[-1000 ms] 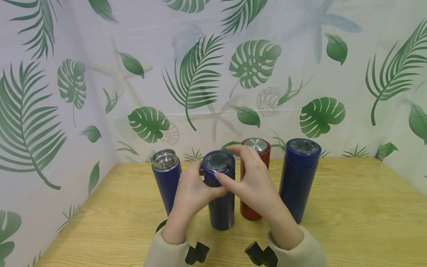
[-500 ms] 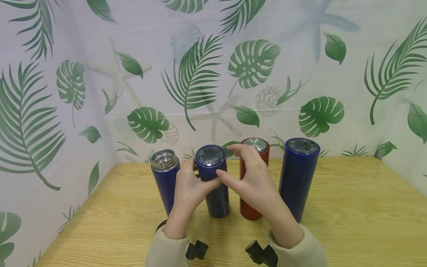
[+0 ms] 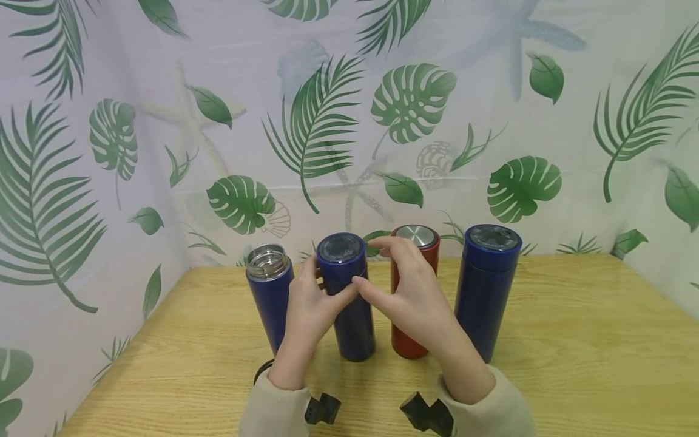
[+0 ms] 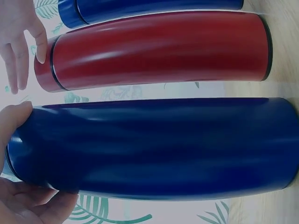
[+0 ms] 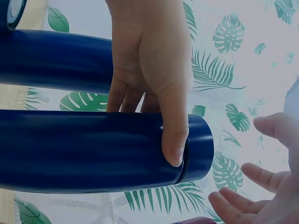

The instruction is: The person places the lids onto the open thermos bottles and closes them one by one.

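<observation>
My left hand [image 3: 312, 306] grips a blue thermos [image 3: 355, 328] just below its lid, thumb on the near side and fingers round the far side. The thermos stands upright with its dark-topped lid [image 3: 341, 248] on. To its right, my right hand [image 3: 414, 297] has its fingers spread and holds nothing; in the right wrist view, its fingers [image 5: 266, 177] are apart from the lid. In the head view its thumb tip lies close to the left thumb. Behind the right hand stands a red thermos [image 3: 411, 337] with a silver-topped lid, partly hidden.
An uncapped blue thermos [image 3: 269, 297] stands at the left, its steel mouth showing. Another capped blue thermos [image 3: 488, 297] is at the right. A round lid-like piece [image 5: 13, 13] is partly visible. The wooden table [image 3: 590, 340] meets a leaf-patterned cloth backdrop [image 3: 464, 200].
The gripped blue thermos has moved left and slightly back with my left hand, away from the right hand's fingers. My right hand has stayed almost in place.
</observation>
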The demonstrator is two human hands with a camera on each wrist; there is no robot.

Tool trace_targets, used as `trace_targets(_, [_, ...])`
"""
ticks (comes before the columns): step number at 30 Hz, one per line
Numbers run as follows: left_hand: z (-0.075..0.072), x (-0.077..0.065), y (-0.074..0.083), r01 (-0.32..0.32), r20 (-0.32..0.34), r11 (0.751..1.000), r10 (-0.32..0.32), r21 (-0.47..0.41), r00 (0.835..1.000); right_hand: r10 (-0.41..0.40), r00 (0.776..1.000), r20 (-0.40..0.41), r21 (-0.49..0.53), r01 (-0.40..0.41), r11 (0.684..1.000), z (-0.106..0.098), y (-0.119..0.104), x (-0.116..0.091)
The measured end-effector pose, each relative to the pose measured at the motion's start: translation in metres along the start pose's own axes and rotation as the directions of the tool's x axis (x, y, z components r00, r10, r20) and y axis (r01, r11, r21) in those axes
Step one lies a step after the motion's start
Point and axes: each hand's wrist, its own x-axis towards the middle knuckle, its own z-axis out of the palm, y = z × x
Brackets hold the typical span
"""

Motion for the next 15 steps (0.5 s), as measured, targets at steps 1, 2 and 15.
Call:
trace_targets(1, [0.0012,0.0001,-0.0006,-0.004,-0.001,1.000,0.004,-0.005,1.000,-0.002,1.000,0.001,0.002,0.002,1.000,0.0001,0.0002,0.0001])
trace_targets(2, [0.0025,0.0002,-0.0010,-0.007,-0.002,1.000,0.007,-0.009,1.000,-0.004,1.000,0.001,0.003,0.004,1.000,0.0002,0.0003,0.0001])
trace_targets(15, [0.0090,0.0007,-0.0055,-0.052,0.021,0.999,0.052,-0.002,0.998,-0.010,1.000,0.014,-0.009,0.010,1.000,0.0017,0.0004,-0.0001])
